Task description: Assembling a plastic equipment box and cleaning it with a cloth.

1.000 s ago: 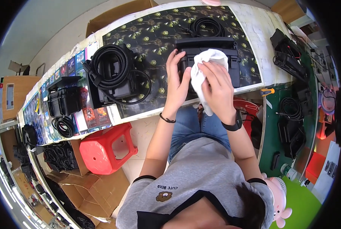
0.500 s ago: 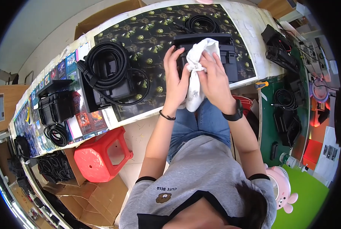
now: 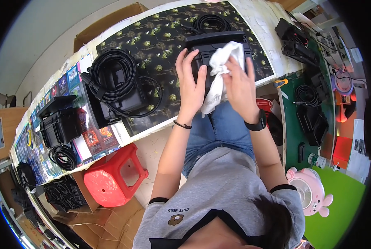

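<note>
A black plastic case (image 3: 209, 46) stands on the dark patterned mat, in front of me at the table's near side. My left hand (image 3: 192, 85) is at the case's left side, thumb and fingers spread, and holds nothing. In my right hand (image 3: 242, 92) is a crumpled white cloth (image 3: 223, 57), lying over the front of the case with one end hanging down toward my lap. The right fingers are slightly blurred. The cloth and both hands hide part of the case. Behind the case lies a coiled black cable (image 3: 212, 24).
To the left, a second black case (image 3: 119, 102) carries a coiled corrugated hose (image 3: 112, 79). Farther left stands an open black case (image 3: 61, 122) beside a cable coil (image 3: 63, 157). A red stool (image 3: 106, 186) is below the table edge. An orange-handled cutter (image 3: 281, 82) lies at right.
My left hand has come away from the cloth and stays by the case. The right hand has shifted slightly right, and the cloth is looser, more spread. The whole view has shifted a little.
</note>
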Demonstrator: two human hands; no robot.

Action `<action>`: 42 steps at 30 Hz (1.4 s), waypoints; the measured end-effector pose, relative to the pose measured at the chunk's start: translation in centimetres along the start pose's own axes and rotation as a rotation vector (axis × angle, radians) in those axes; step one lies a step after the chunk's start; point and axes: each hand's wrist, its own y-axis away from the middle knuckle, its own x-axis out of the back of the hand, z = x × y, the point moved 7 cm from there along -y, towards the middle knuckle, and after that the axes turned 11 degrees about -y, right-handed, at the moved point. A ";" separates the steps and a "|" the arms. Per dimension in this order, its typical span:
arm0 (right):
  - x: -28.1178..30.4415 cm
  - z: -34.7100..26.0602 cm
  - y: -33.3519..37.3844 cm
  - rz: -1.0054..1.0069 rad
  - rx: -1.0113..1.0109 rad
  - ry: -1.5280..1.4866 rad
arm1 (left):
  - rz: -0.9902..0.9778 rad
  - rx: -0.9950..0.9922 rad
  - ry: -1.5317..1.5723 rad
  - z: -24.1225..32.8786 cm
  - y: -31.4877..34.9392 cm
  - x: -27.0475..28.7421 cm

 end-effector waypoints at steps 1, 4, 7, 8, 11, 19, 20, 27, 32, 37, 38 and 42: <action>0.5 0.5 -0.1 0.015 -0.037 0.023 | -0.013 0.026 0.037 -0.2 0.0 -0.2; 0.6 0.8 -0.7 0.043 -0.038 -0.039 | -0.019 0.057 0.088 -0.4 0.0 -0.5; -1.1 -0.1 -1.0 -0.002 0.044 -0.149 | 0.008 0.014 0.033 -0.1 -0.1 -0.2; -0.9 0.0 -0.8 0.037 0.043 -0.121 | 0.002 0.001 0.012 0.0 -0.1 -0.2; 0.6 1.3 0.1 0.045 -0.013 -0.007 | 0.003 0.012 -0.015 -0.1 0.1 -0.2; 0.1 -0.3 0.6 0.105 0.028 -0.037 | 0.025 -0.009 -0.003 -0.1 0.1 -0.3; -0.5 -0.9 0.6 0.077 0.050 -0.071 | 0.023 0.000 -0.006 -0.2 0.1 -0.3; 4.3 3.8 1.8 0.087 -0.145 -0.119 | 0.016 0.009 -0.013 -0.2 0.4 -0.3; 6.9 9.5 4.6 0.592 -0.606 -0.954 | 0.029 -0.002 0.024 -0.3 0.5 -0.4; 6.4 9.8 5.4 0.624 -0.614 -1.146 | 0.050 -0.037 0.066 -0.3 1.4 -0.6; 6.6 9.3 5.1 0.589 -0.551 -1.044 | 0.050 -0.046 0.073 -0.2 1.7 -0.7; 5.2 7.6 5.2 0.495 -0.524 -0.937 | 0.050 -0.064 0.093 0.0 2.6 -0.7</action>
